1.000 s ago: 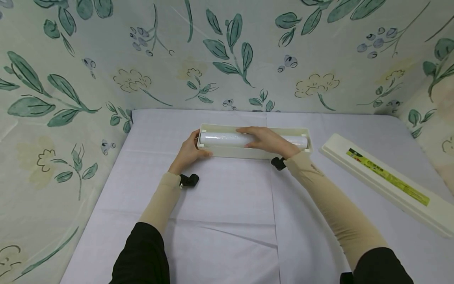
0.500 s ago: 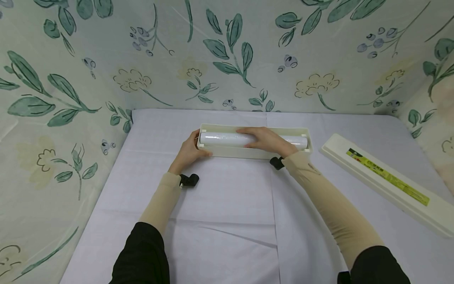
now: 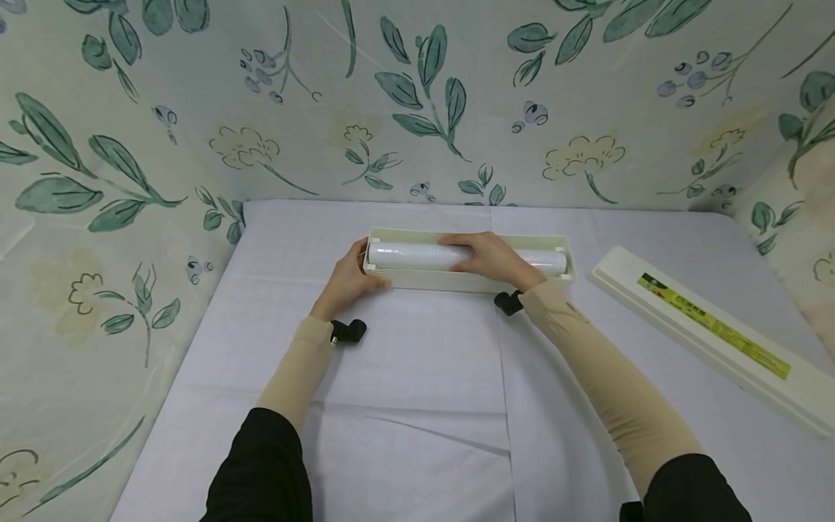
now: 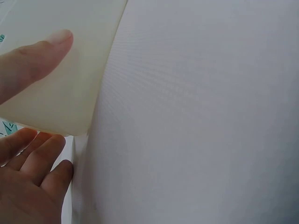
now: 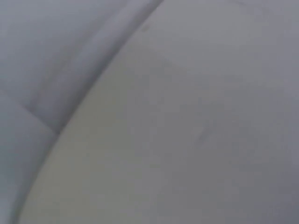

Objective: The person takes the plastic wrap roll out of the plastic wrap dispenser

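A long cream plastic box (image 3: 443, 279) lies on the white cloth, and a roll of cling film (image 3: 411, 256) sits inside it. My left hand (image 3: 346, 279) grips the box's left end, thumb along the near side and fingers round the end. The left wrist view shows that thumb (image 4: 42, 58) flat on the box wall (image 4: 70, 93), with the fingers at its end. Over the middle of the roll, my right hand (image 3: 492, 259) holds it from above, fingers on the far side and thumb on the near side. Only a blurred pale surface (image 5: 177, 121) fills the right wrist view.
The box's long cream lid (image 3: 711, 333), with a yellow-green label (image 3: 714, 325), lies slantwise on the right of the table. White cloth (image 3: 417, 377) with creases covers the table. A leaf-patterned curtain (image 3: 326, 94) hangs behind and at both sides.
The right wrist has shifted very slightly to the left. Both hands keep their places on the box and the roll, and the lid has not moved.
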Available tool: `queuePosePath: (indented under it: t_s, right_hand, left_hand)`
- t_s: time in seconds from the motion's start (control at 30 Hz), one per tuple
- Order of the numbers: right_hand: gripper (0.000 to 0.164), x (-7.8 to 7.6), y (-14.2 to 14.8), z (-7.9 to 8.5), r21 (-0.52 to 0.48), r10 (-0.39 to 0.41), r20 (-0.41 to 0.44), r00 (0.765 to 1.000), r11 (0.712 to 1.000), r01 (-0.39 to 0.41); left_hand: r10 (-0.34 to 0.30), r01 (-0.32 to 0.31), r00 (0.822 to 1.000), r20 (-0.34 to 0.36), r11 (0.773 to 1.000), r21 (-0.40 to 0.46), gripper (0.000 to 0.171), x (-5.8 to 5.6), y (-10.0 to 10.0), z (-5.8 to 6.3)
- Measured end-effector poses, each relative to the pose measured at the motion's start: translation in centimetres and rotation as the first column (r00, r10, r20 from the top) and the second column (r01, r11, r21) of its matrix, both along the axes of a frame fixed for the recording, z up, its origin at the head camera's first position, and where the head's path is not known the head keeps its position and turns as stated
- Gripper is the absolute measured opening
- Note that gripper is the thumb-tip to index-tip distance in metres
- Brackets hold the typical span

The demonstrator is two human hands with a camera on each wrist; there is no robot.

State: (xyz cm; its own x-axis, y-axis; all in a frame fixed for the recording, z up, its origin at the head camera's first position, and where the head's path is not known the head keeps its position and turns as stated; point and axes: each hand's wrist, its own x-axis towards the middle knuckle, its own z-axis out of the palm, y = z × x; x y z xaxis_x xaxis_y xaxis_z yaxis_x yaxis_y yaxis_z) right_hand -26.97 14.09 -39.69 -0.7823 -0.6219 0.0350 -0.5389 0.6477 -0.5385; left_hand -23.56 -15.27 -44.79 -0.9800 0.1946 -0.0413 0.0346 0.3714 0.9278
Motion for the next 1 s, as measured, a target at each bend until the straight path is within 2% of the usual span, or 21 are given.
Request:
queuePosePath:
  t_s: [0.23, 0.6, 0.7, 1.0]
  right_hand:
    - [0.058, 0.3, 0.3, 0.6, -0.065, -0.042, -0.002, 0.999, 0.997, 0.042]
    - [0.058, 0.6, 0.4, 0.7, -0.053, -0.051, 0.004, 0.999, 0.997, 0.051]
    - [0.057, 0.7, 0.4, 0.8, -0.051, -0.032, -0.014, 0.999, 0.998, 0.031]
    - [0.055, 0.7, 0.2, 1.8, 0.004, 0.032, -0.138, 0.990, 0.999, -0.032]
  left_hand:
    - [0.000, 0.000, 1.000, -0.006, 1.000, 0.000, 0.100, 0.0, -0.1, -0.2]
    - [-0.004, 0.004, 1.000, 0.003, 1.000, -0.006, 0.100, 0.0, -0.2, -0.2]
    - [-0.006, 0.006, 1.000, 0.003, 1.000, -0.012, 0.100, 0.0, -0.2, -0.2]
    - [-0.001, 0.001, 1.000, -0.003, 1.000, -0.019, 0.099, 0.0, -0.1, -0.1]
